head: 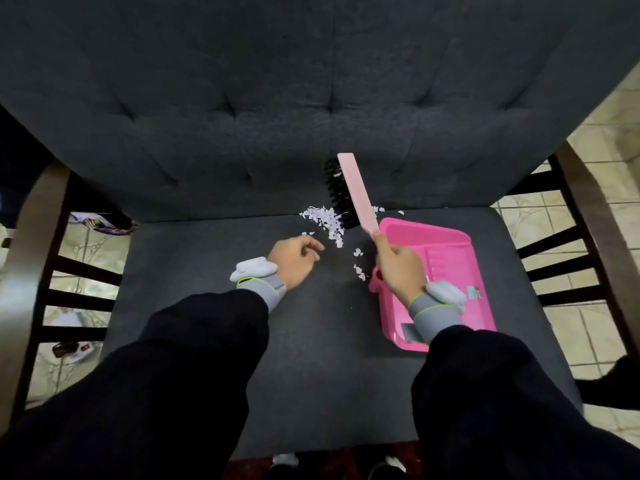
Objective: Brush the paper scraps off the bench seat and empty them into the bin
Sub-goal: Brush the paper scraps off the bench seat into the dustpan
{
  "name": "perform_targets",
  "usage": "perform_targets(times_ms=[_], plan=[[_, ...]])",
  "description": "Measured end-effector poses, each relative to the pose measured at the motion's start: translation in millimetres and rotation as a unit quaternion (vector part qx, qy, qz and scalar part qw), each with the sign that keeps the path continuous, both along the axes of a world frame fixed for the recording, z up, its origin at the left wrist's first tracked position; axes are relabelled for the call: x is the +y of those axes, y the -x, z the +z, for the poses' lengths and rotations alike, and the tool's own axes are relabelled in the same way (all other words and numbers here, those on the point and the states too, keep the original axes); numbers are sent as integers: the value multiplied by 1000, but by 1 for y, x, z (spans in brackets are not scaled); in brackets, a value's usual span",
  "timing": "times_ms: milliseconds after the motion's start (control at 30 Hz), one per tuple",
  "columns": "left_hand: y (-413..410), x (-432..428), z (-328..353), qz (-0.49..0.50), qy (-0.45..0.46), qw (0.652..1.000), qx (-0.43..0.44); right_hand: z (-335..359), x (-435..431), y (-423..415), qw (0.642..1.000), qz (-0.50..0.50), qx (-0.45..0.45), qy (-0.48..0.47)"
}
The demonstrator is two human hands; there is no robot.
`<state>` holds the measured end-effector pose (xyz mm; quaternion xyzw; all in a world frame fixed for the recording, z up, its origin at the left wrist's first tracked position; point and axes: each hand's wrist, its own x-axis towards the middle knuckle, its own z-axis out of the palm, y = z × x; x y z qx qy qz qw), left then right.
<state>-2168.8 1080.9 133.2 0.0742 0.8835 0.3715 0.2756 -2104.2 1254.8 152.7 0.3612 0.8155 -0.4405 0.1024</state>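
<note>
Sleeves [194,358] nearest; our R hand [398,265] grips brush [356,192], L hand [294,261] loose, empty. Step: sweeping. Next: drag scraps [327,220] twd 4 o'clock into dustpan [450,244].

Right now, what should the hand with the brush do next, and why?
Probably shift the pink-backed black-bristled brush, held in the right hand, to the left of the white paper scraps and sweep them right. The pile lies on the dark fabric seat left of the bristles, while the pink plastic dustpan sits on the right.

Dustpan [446,247] blocks the seat's [214,341] right; left lies open
</note>
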Motion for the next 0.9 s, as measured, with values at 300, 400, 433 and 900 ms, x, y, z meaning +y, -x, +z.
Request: perform_targets(times_ms=[300,400,433,900], plan=[[-45,97,-17,26,63,997,-39,-9,95,-43,998,34,-35,-27],[-64,122,-29,20,70,993,-91,-21,117,-57,998,40,-46,-22],[-68,127,-33,24,72,992,-104,-24,121,-62,998,42,-50,-26],[-48,59,-17,112,47,991,-50,-10,84,-33,998,40,-5,49]])
